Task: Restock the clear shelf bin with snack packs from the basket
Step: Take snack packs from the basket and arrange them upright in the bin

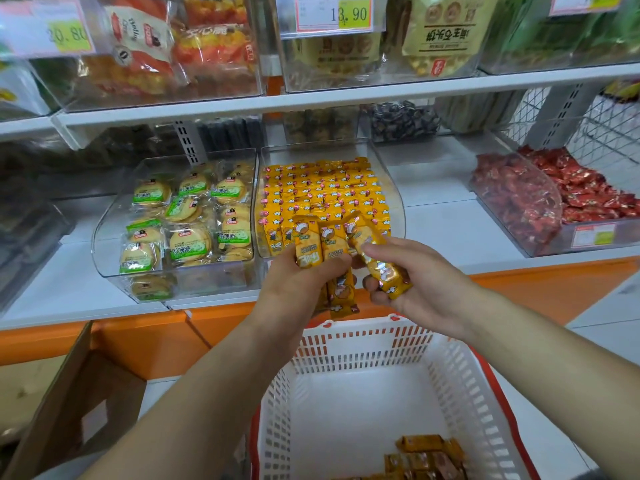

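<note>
Foil snack packs look light, slick and crushable — your left hand grips several, your right hand pinches one, just before the clear bin; hold them mid-length, gently.

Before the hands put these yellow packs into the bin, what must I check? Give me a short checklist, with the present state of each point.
1. The left hand grips its yellow packs: ok.
2. The right hand holds a single pack: ok.
3. That single pack stands upright like the rows in the bin: not ok, it is tilted.
4. The clear bin holds the same yellow kind: ok.
5. Free room in the front row: cannot tell, the hands hide it.
6. The basket has spare packs: ok, some lie in its near corner.
</note>
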